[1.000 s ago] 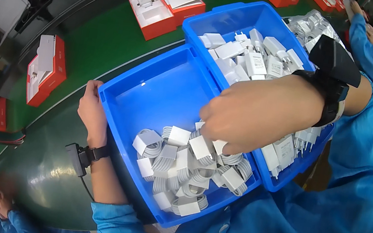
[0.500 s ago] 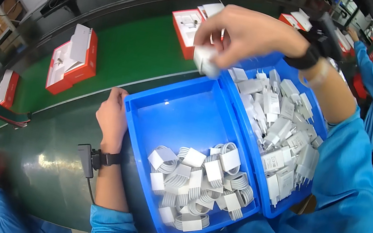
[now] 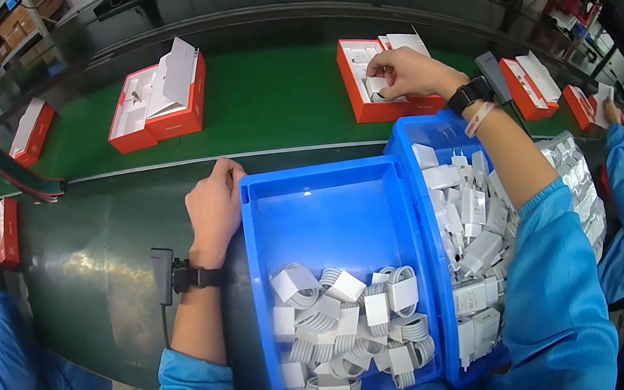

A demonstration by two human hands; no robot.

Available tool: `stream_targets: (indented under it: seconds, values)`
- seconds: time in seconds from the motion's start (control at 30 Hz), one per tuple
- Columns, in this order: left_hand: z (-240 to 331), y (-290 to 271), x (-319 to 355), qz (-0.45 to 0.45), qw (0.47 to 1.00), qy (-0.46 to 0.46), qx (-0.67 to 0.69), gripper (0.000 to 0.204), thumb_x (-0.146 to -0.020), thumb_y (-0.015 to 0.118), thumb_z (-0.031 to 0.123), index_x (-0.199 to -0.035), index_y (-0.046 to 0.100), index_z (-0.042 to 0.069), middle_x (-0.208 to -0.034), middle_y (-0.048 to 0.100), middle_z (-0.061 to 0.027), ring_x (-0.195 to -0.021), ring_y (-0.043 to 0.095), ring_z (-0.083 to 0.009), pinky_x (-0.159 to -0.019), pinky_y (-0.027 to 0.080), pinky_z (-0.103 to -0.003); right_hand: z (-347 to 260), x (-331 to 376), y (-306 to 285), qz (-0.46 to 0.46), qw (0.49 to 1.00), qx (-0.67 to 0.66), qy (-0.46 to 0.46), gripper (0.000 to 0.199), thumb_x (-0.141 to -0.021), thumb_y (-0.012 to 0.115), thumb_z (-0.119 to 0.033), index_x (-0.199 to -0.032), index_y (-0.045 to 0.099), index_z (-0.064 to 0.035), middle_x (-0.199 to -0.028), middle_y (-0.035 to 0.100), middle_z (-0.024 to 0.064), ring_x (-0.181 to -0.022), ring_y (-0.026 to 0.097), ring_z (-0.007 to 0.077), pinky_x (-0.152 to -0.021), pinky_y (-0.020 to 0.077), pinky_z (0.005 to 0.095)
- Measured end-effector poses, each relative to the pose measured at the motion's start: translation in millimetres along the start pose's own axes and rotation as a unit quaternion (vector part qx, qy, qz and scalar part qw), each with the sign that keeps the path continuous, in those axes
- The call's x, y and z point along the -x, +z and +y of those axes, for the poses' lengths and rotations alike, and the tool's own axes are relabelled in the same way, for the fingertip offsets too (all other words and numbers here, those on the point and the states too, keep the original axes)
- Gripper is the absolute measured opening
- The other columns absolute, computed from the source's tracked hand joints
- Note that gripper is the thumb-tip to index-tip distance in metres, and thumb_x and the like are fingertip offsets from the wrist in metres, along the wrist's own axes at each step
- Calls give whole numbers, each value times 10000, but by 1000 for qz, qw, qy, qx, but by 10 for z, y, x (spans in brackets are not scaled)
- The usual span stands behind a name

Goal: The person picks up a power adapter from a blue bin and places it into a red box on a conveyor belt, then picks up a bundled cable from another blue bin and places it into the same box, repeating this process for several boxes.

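Now right hand [image 3: 405, 71] curls into red box [image 3: 386, 83]; left hand [image 3: 216, 207] grips blue bin [image 3: 340, 225].

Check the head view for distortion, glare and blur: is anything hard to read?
Head view: strong fisheye, so the green belt and the blue bins bow, and a black rim frames the picture. The centre is sharp: the left hand and the coiled cables read clearly. The right hand at the open red box is slightly soft. Mild sheen on the dark table edge; lighting is even.
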State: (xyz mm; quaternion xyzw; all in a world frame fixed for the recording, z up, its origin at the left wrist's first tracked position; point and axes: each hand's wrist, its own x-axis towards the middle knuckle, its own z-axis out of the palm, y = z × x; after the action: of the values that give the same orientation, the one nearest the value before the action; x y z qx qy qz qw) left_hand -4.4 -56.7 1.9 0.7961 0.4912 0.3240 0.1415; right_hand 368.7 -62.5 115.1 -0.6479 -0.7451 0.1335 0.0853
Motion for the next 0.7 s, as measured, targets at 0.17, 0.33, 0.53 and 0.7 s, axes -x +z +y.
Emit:
stream_targets:
  seconds: [0.17, 0.33, 0.53, 0.7]
  values:
    - [30, 72, -26, 2, 1000, 3, 8, 193, -943, 523, 268, -874, 619, 115, -637, 630, -108, -618, 632, -343, -557, 459, -445, 133, 61, -48, -18, 999, 31, -12, 412, -712, 736, -160, -1084, 653, -4, -837, 654, 126, -765, 634, 224, -721, 505, 333]
    - [62, 85, -24, 1, 1000, -10, 4, 191, -937, 531, 278, -886, 619, 117, -651, 641, -113, -637, 640, -342, -569, 465, -439, 366, 4, 41, -32, 997, 42, -59, 314, -753, 738, -141, -1034, 675, -14, -870, 668, 127, -801, 651, 235, -735, 512, 352]
    - [99, 129, -32, 0, 1000, -10, 18, 195, -935, 531, 276, -871, 622, 115, -624, 624, -110, -609, 633, -332, -561, 455, -436, 212, 282, -140, 94, 990, 75, -80, 212, -813, 704, -167, -968, 694, -23, -910, 689, 120, -818, 662, 236, -724, 516, 352]
    - [67, 129, -31, 6, 1000, -5, 8, 196, -936, 526, 266, -871, 630, 114, -616, 620, -108, -595, 625, -325, -560, 451, -431, -277, 1010, -430, -98, 993, -37, -49, 180, -820, 649, -114, -973, 691, -29, -834, 704, 80, -750, 663, 187, -711, 528, 310]
